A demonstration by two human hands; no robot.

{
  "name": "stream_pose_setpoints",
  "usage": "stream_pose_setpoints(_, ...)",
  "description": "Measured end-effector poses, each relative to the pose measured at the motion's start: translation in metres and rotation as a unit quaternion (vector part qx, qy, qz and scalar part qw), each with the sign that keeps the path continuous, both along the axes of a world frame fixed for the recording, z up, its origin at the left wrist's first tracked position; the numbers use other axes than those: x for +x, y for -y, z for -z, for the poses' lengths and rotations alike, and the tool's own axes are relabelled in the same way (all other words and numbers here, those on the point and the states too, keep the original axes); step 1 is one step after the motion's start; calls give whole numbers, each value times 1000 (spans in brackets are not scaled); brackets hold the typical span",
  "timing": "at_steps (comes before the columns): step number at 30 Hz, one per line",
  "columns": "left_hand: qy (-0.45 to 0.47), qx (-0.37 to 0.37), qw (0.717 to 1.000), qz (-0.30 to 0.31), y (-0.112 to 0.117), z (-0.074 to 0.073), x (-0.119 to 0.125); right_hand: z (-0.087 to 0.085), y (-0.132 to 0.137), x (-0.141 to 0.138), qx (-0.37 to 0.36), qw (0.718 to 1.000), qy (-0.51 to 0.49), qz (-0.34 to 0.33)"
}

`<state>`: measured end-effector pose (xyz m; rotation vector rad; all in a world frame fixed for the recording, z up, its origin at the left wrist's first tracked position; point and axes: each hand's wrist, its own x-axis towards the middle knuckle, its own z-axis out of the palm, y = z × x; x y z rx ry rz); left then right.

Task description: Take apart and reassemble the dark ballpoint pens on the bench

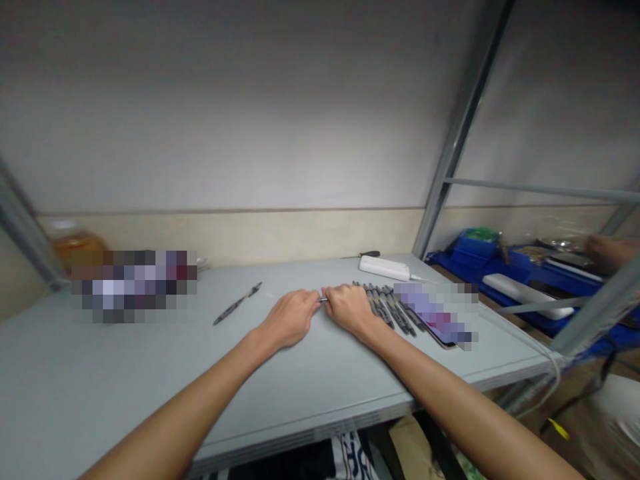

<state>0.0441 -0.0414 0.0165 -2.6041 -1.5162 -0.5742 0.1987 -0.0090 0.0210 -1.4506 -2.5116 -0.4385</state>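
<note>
Over the middle of the grey table, my left hand (295,317) and my right hand (349,308) are closed, knuckles up, almost touching. Between them shows a short silvery and dark piece of a pen (323,300), gripped from both sides; the rest of it is hidden in my fingers. To the left of my hands a dark pen (237,305) lies alone at a slant. Just right of my right hand, several similar pens (393,310) lie side by side, partly covered by that hand. A phone (444,341), mostly pixelated, borders them.
A white power strip (385,268) with a cable lies behind the pens, near a dark-handled tool (370,254). Metal posts (450,153) frame the table (125,393). A jar (83,247) stands back left beside a pixelated item. Another person's hand (613,252) is over blue bins (473,250) at right.
</note>
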Motion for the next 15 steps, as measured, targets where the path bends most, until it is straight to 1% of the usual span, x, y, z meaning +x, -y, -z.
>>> stream_pose_setpoints(2, 63, -59, 996, 14, -3, 4, -2, 2, -1, 1, 19, 999, 8, -30)
stream_pose_setpoints(4, 158, -134, 977, 46, -6, 7, -4, 3, -2, 2, 36, 997, 11, -62)
stream_pose_setpoints(5, 207, -180, 960, 58, -8, 8, -5, 4, -3, 3, 44, 996, 10, -77)
stream_pose_setpoints(7, 285, -272, 917, 67, -9, 8, -7, 4, -3, 3, 57, 993, 7, -100)
stream_pose_setpoints(8, 309, -305, 899, 65, -10, 7, -8, 3, -3, 2, 60, 992, 7, -107)
stream_pose_setpoints(9, 320, -320, 889, 61, -10, 6, -9, 3, -2, 2, 60, 992, 8, -111)
stream_pose_setpoints(10, 325, -314, 890, 59, -9, 6, -10, 2, -2, 1, 57, 992, 11, -111)
stream_pose_setpoints(11, 326, -289, 898, 58, -9, 5, -11, 1, -1, 1, 52, 993, 13, -107)
stream_pose_setpoints(13, 321, -213, 921, 53, -7, 3, -12, 1, -1, 1, 39, 996, 13, -85)
stream_pose_setpoints(15, 311, -145, 938, 49, -6, 1, -13, 0, 0, 2, 32, 998, 0, -57)
